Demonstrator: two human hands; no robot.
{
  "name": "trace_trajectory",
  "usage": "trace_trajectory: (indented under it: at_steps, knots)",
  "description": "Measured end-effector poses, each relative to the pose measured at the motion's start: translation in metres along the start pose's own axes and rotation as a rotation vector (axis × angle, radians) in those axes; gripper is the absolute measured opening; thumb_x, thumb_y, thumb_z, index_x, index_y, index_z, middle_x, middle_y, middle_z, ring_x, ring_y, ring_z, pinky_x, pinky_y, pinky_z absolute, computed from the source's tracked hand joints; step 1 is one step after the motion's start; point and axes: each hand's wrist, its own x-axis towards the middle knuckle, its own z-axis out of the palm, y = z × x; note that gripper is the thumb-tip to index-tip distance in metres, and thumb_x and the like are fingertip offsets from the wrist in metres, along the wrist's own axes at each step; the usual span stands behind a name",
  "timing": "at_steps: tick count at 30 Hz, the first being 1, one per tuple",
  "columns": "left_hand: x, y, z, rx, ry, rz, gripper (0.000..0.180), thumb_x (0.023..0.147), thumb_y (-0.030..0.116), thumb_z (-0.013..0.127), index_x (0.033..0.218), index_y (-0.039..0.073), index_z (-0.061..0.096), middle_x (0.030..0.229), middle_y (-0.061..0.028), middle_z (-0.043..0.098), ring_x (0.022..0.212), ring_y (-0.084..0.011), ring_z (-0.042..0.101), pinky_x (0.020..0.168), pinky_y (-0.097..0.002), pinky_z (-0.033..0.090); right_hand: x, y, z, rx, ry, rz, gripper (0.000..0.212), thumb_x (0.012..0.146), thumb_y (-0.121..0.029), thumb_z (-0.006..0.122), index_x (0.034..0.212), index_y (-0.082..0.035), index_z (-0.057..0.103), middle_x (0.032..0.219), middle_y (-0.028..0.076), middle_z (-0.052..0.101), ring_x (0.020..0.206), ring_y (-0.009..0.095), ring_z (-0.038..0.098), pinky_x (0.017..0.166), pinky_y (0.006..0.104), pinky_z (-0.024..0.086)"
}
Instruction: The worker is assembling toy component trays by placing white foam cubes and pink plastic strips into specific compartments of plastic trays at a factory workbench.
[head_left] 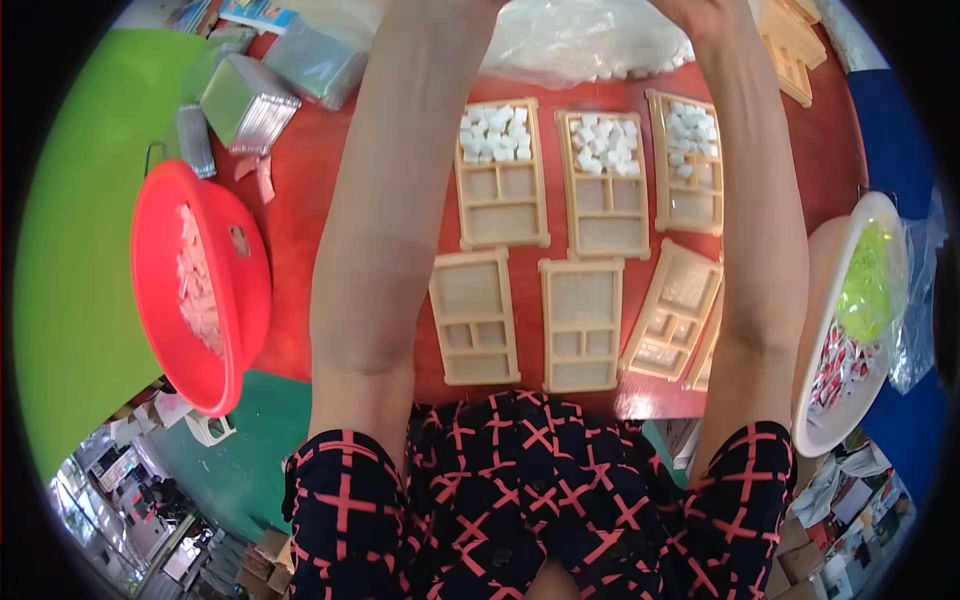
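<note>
Trays (603, 184) hold white cubes in top compartments; both hands' grip out of view.

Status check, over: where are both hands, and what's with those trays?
Both hands up at the clear plastic bag, fingers cut off by the frame. Far row of beige trays holds white cubes; near row bare. Nothing blocking.

Beige trays (583, 325) on red table (290, 215); left of them, red basin (165, 290); right, white bowl (880, 215).
</note>
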Motion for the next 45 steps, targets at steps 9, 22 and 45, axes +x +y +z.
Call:
trace_trajectory:
  at_steps: [9,22,45]
  knots:
    - [-0.231,-0.075,-0.059,0.815,0.318,0.310,0.016,0.089,0.021,0.053,0.085,0.006,0.056,0.073,-0.0031,0.054,0.060,-0.0110,0.051,0.040,-0.0186,0.032,-0.205,0.126,-0.007,-0.962,0.417,0.060,0.007,0.082,-0.013,0.064,0.084,-0.006,0.060,0.075,0.000,0.059,0.063,0.007,0.055,0.042,0.0178,0.034]
    - [-0.258,-0.109,-0.127,2.072,0.109,0.882,0.021,0.068,0.002,0.070,0.087,0.004,0.061,0.091,-0.0096,0.056,0.087,-0.0272,0.051,0.075,-0.0366,0.044,-0.234,0.196,-0.025,-1.968,0.053,-0.677,0.019,0.068,-0.002,0.071,0.081,-0.002,0.057,0.089,0.012,0.055,0.081,0.028,0.053,0.069,0.0359,0.043]
    - [-0.278,-0.104,-0.125,2.338,0.058,0.732,0.035,0.077,-0.002,0.056,0.111,-0.007,0.054,0.131,-0.0249,0.043,0.125,-0.0387,0.039,0.099,-0.0490,0.036,-0.242,0.190,-0.031,-1.949,0.037,-0.574,0.029,0.074,0.009,0.057,0.101,0.000,0.061,0.104,0.011,0.058,0.095,0.028,0.052,0.082,0.0346,0.044]
